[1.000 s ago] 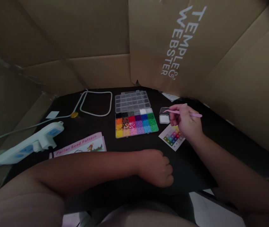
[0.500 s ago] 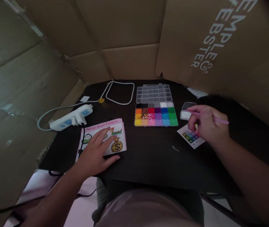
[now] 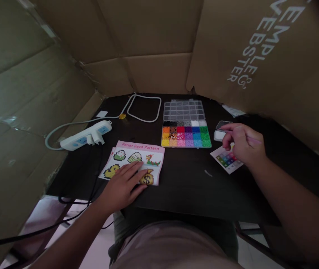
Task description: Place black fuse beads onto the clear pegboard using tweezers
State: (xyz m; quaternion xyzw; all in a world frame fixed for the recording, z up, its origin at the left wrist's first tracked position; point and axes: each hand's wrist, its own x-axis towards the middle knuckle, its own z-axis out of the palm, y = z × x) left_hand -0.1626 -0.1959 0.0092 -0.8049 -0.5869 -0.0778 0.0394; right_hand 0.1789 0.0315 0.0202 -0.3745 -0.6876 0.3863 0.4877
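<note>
My left hand (image 3: 122, 186) lies with fingers spread on a sheet titled Perler Bead Pattern (image 3: 139, 154), which shows pixel pictures of eggs, a chick, a dragon and a money bag. A pink stick-like tool, perhaps tweezers (image 3: 254, 140), is held in my right hand (image 3: 243, 144), its tip pointing left. Under and beside that hand lies a colour chart card (image 3: 225, 160). Just beyond it is a small white box with its clear lid raised (image 3: 219, 135). A divided bead case (image 3: 186, 134) stands open in the middle, its compartments filled with beads of many colours.
On the left a white power strip (image 3: 86, 135) holds plugs, and its grey cord (image 3: 145, 120) loops across the back. A yellow round piece (image 3: 122, 116) and a white paper scrap (image 3: 101, 114) lie near it. Cardboard walls (image 3: 153, 71) enclose the dark table (image 3: 181, 190).
My left hand has slid the pattern sheet to the right and turned it slightly, uncovering more of its pictures. My right hand stays near the colour card with the pink tool.
</note>
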